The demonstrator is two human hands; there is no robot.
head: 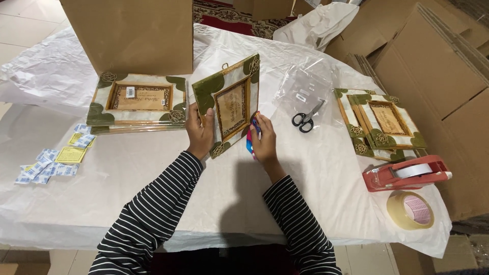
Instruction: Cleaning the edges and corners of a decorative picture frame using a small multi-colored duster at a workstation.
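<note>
Where white sheeting (153, 173) covers table, cardboard boxes (433, 66) beside.

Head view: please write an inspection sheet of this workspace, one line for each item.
Surface: table under white sheet.
Job's things: green-cornered frame held upright; pink-blue tool, kind unclear.
Clutter: frame stack, second frame stack, scissors, plastic bags, small packets, red tape dispenser, tape roll.
Grippers: left hand grips the frame's edge; right hand holds the tool.
Cables: nothing seen.
Surroundings: cardboard boxes, patterned rug.
</note>
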